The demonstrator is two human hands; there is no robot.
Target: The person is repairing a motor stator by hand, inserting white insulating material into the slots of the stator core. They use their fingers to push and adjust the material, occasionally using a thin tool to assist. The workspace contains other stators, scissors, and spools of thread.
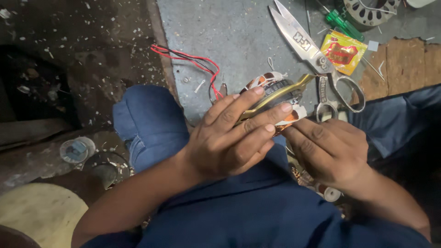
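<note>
My left hand (229, 138) grips a round wound coil assembly (275, 94) with copper windings and white insulation, fingers laid over its top. A flat brass-coloured tool (294, 87) lies across the assembly under my left fingers. My right hand (328, 149) touches the assembly's lower right side, fingertips at the white insulation. Red and black wires (193, 62) trail from the assembly over the grey surface. Both hands hover above my lap in blue trousers (151, 124).
Large scissors (317, 59) lie open on the grey floor slab (239, 32) above my hands. A green-handled screwdriver (344, 24), a yellow-red sachet (342, 51) and another stator (370, 11) sit at top right. A small round tin (77, 150) rests at left.
</note>
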